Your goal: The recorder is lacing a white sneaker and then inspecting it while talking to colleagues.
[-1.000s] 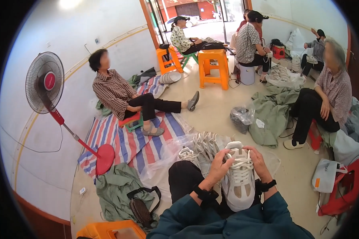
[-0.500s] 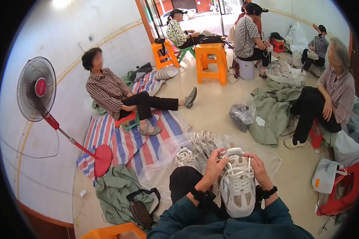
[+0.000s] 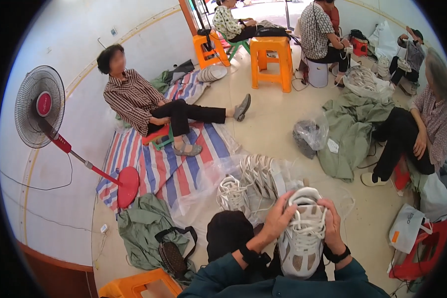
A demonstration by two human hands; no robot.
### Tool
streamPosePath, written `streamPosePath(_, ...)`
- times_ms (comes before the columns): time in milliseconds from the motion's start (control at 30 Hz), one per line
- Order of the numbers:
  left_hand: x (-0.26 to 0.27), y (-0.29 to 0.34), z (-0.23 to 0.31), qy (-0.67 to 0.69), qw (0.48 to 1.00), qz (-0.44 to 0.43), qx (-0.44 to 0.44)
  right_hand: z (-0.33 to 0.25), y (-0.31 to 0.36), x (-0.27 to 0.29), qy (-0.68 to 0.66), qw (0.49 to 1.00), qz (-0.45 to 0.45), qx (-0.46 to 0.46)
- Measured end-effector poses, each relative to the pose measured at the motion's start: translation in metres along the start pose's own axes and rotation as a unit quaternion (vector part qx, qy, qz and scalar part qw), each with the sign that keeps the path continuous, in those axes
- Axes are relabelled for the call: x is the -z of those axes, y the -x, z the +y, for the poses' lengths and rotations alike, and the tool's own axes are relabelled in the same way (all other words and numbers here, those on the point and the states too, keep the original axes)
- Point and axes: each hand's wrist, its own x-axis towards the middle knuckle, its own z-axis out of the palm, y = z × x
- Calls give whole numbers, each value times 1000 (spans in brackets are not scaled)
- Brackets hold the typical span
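Observation:
A white and beige sneaker rests over my lap, its toe toward me and its collar facing away. White laces run across its tongue. My left hand grips the collar's left side, thumb near the top of the tongue. On the other side, my right hand is wrapped round the collar and heel; some of its fingers are hidden by the shoe. Just beyond my left knee, another laced sneaker stands on clear plastic sheeting. Several more sneakers lie packed close together beside it.
A person sits at the left on a striped tarp, near a standing fan. Another person sits at the right by green cloth. Orange stools and several seated people are farther back. A brown bag lies at lower left.
The sneaker has tipped so its collar opening shows more, and my hands have shifted slightly right and down with it. The whole view has tilted a little downward.

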Motion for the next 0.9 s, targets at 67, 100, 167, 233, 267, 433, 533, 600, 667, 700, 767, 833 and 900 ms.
streamPosePath(67,-3,-3,-1,-39,999,8,-24,3,0,3,-9,1000,18,12)
streamPosePath(100,-6,-3,-3,-59,998,6,-31,3,4,8,-22,1000,15,-4)
streamPosePath(167,-8,-5,-8,-67,997,12,-31,4,-1,9,-28,1000,10,-10)
streamPosePath(233,-7,-4,-9,-35,999,12,-15,6,-2,6,-27,1000,13,-1)
streamPosePath(267,-7,-4,-10,-1,1000,14,5,8,-2,5,-26,1000,13,5)
streamPosePath(433,10,-2,-28,34,999,-18,-14,15,3,-6,-41,999,32,17)
streamPosePath(533,15,-1,-30,44,999,-25,-16,19,1,-9,-39,999,36,12)
streamPosePath(600,17,1,-30,38,999,-22,-11,17,1,-11,-44,999,26,3)
streamPosePath(667,18,4,-26,45,999,-20,-7,15,1,-16,-46,998,32,-2)
streamPosePath(700,20,5,-26,42,999,-11,-13,13,-1,-19,-50,998,34,-4)
streamPosePath(767,22,6,-28,41,999,1,-13,9,-2,-24,-54,998,34,-11)
streamPosePath(833,28,4,-34,16,999,15,-41,7,-5,-28,-43,998,36,-10)
streamPosePath(900,25,-1,-34,19,999,15,-34,9,-6,-24,-45,998,40,-33)
